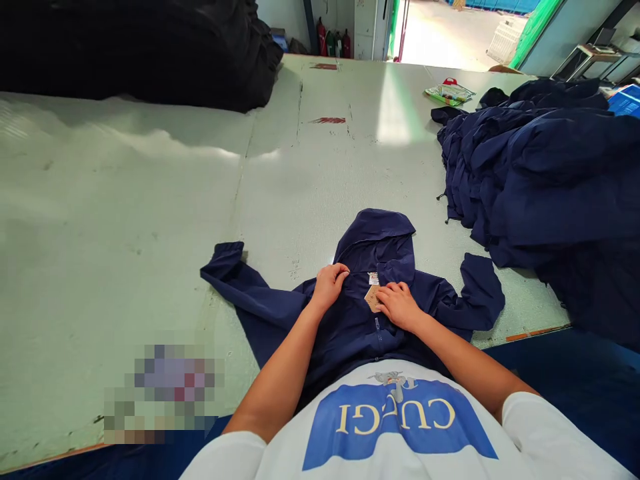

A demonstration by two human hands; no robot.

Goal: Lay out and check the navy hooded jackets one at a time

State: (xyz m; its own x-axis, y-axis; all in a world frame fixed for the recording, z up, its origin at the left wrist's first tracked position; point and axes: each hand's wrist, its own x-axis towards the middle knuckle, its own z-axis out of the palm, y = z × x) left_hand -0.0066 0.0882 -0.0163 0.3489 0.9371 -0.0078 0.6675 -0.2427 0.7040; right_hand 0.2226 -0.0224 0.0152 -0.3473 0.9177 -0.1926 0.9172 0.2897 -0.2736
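A navy hooded jacket [360,313] lies spread on the pale green table [150,220], hood pointing away from me, sleeves out to both sides. My left hand [329,285] is curled at the collar, pinching the fabric just left of the neck. Just right of the zip, my right hand [397,304] rests on the chest with its fingers on a small brown paper tag [373,297] hanging at the neck. A white label shows just above the tag.
A tall heap of navy jackets [545,180] fills the table's right side. A big black bundle of fabric [150,47] sits at the far left. A green packet [449,93] lies at the far edge. Fire extinguishers [333,43] stand by a doorway beyond.
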